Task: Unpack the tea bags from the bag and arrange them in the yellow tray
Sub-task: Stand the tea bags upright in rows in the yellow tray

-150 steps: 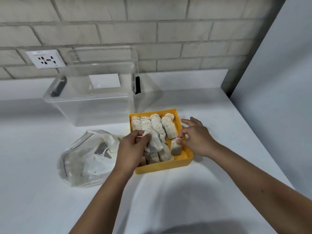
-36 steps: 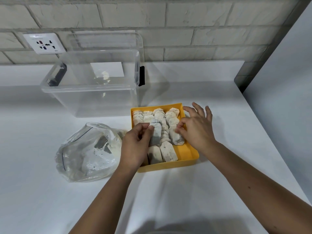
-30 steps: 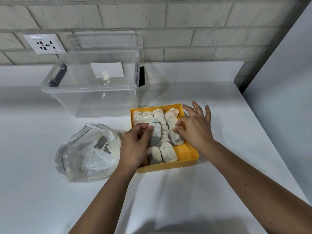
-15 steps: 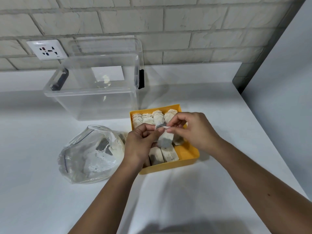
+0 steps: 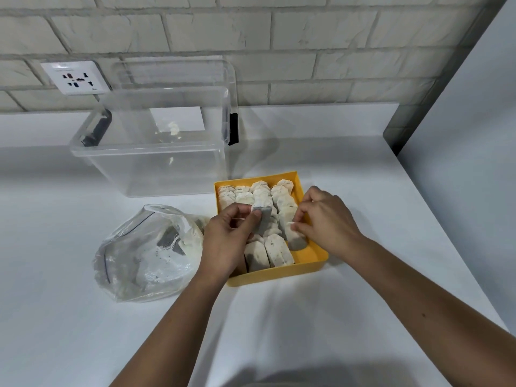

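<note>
The yellow tray (image 5: 308, 263) sits mid-counter, holding several white tea bags (image 5: 277, 250) in rows. My left hand (image 5: 226, 241) hovers over the tray's left side and pinches an upright tea bag (image 5: 264, 219) between thumb and fingers. My right hand (image 5: 325, 222) is over the tray's right side, its fingertips pinching the top of another tea bag (image 5: 294, 236) standing in the right row. Left of the tray lies a clear plastic bag (image 5: 148, 252) with a few tea bags still inside.
A clear plastic storage box (image 5: 156, 163) with its lid leaning behind stands at the back, just beyond the tray. A wall socket (image 5: 75, 78) is on the brick wall. A white panel (image 5: 469, 163) bounds the counter on the right.
My right hand took a tea bag from my left hand's bunch and brought it down into the tray's right row. My left hand stays over the tray, still holding a bag.
</note>
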A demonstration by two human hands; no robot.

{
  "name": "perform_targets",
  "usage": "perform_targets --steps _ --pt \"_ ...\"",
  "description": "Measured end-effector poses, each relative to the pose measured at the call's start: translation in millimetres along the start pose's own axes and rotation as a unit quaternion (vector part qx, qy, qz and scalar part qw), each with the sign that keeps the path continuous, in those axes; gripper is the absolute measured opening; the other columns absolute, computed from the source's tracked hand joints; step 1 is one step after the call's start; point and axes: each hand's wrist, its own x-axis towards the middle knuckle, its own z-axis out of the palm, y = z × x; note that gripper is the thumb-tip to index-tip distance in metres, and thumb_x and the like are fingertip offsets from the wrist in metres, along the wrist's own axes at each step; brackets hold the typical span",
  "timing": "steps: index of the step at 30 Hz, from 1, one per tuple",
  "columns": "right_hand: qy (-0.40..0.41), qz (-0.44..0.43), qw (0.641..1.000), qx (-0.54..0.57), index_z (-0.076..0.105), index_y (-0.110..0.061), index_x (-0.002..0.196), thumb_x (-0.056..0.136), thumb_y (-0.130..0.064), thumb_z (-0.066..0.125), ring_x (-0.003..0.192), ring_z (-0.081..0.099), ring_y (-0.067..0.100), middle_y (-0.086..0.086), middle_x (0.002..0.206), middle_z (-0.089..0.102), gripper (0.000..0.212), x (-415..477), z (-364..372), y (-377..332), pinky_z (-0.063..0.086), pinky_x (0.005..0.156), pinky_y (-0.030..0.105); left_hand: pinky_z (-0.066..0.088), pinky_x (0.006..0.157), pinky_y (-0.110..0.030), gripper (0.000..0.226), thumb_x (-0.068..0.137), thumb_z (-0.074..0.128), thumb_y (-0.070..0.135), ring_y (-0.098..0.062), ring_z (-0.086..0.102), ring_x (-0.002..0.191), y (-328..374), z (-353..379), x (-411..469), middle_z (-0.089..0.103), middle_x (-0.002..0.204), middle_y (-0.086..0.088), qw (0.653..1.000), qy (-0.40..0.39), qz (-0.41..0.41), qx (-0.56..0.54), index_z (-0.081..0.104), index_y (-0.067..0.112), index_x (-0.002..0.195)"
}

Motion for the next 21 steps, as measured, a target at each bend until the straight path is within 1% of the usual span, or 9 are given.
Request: perform_targets --steps 4,8,10,12,14,16,18,20,21 --pt "0.057 0.009 0.998 -0.04 0.072 -0.022 0.084 0.081 -0.043 0.071 0.097 0.052 0.019 -0.002 0.101 0.054 0.021 8 6 0 0.038 0.081 0.033 0.055 0.061 -0.018 0.005 0.09 0.072 0.022 -0.001 0.065 0.072 1 -3 2 0.07 0.079 0.006 1.0 -0.005 -0.01 -0.005 0.073 0.017 0.092" --pt "0.028 0.013 0.998 -0.059 0.068 -0.028 0.1 0.082 -0.049 0.067 0.11 0.047 0.019 -0.003 0.112 0.052 0.028 10 2 -1 0.033 0.09 0.035 0.056 0.064 -0.021 0.005 0.089 0.073 0.025 -0.005 0.065 0.075 -1 -3 3 0.07 0.079 0.002 1.0 -0.018 -0.017 0.0 0.073 0.021 0.09" --pt "0.038 0.019 0.999 0.016 0.066 -0.032 0.105 0.081 -0.05 0.069 0.112 0.046 0.016 -0.006 0.115 0.052 0.031 10 -6 -4 0.032 0.091 0.035 0.056 0.065 -0.023 0.004 0.088 0.074 0.026 -0.008 0.066 0.076 1 -4 3 0.071 0.079 0.002 1.0 -0.023 -0.017 -0.003 0.073 0.022 0.089" --pt "0.048 0.015 0.988 0.145 0.066 -0.034 0.105 0.077 -0.049 0.073 0.104 0.049 0.011 -0.01 0.109 0.054 0.033 9 -15 -11 0.034 0.091 0.035 0.057 0.065 -0.023 0.001 0.089 0.073 0.024 -0.007 0.068 0.075 5 -2 1 0.071 0.076 0.007 0.999 -0.032 -0.009 -0.007 0.073 0.023 0.088" --pt "0.037 -0.011 0.979 0.198 0.068 -0.033 0.104 0.075 -0.049 0.075 0.101 0.05 0.009 -0.014 0.107 0.057 0.034 8 -20 -21 0.035 0.094 0.036 0.058 0.067 -0.025 0.003 0.09 0.072 0.023 -0.005 0.069 0.075 9 -1 0 0.073 0.076 0.009 0.999 -0.045 0.007 -0.002 0.073 0.024 0.087" --pt "0.042 -0.039 0.983 0.175 0.071 -0.028 0.1 0.077 -0.046 0.075 0.107 0.051 0.012 -0.012 0.109 0.062 0.03 8 -20 -27 0.033 0.097 0.038 0.06 0.071 -0.03 0.004 0.09 0.072 0.024 -0.007 0.069 0.077 14 0 -2 0.074 0.078 0.008 0.998 -0.062 0.024 0.009 0.073 0.027 0.087" --pt "0.063 -0.056 0.985 0.152 0.073 -0.024 0.094 0.079 -0.044 0.074 0.109 0.051 0.014 -0.011 0.11 0.064 0.025 8 -23 -26 0.031 0.097 0.036 0.057 0.076 -0.028 0.003 0.089 0.073 0.025 -0.005 0.068 0.079 18 -2 -2 0.075 0.081 0.009 0.996 -0.068 0.046 0.035 0.074 0.029 0.088" --pt "0.062 -0.058 0.987 0.134 0.074 -0.025 0.091 0.079 -0.045 0.073 0.115 0.049 0.013 -0.012 0.116 0.064 0.024 7 -30 -21 0.027 0.099 0.034 0.051 0.079 -0.018 0.006 0.089 0.073 0.026 0.002 0.066 0.085 17 -12 -2 0.073 0.092 0.012 0.989 -0.03 0.091 0.109 0.074 0.031 0.091" --pt "0.048 -0.054 0.99 0.119 0.074 -0.026 0.09 0.079 -0.046 0.073 0.121 0.046 0.013 -0.012 0.122 0.062 0.024 6 -33 -17 0.025 0.101 0.035 0.049 0.082 -0.018 0.008 0.089 0.073 0.026 0.003 0.063 0.091 15 -18 -2 0.071 0.1 0.012 0.98 0.006 0.115 0.163 0.073 0.032 0.095"
